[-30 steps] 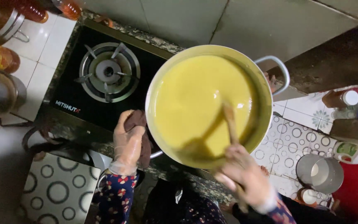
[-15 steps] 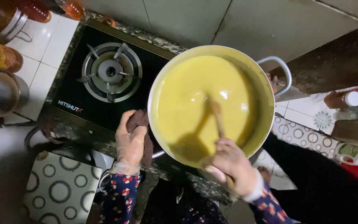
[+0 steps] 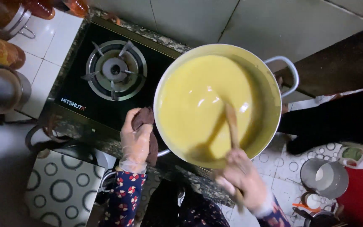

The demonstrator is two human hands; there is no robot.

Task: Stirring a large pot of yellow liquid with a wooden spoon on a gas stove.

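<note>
The wooden spoon has swung from the right edge of the yellow batter, where it leaned a second ago, toward the middle of the pot, and now stands steeper with its tip near the centre. The right hand gripping its handle has slid left and closer to the pot's near rim, and it is blurred with motion.
</note>
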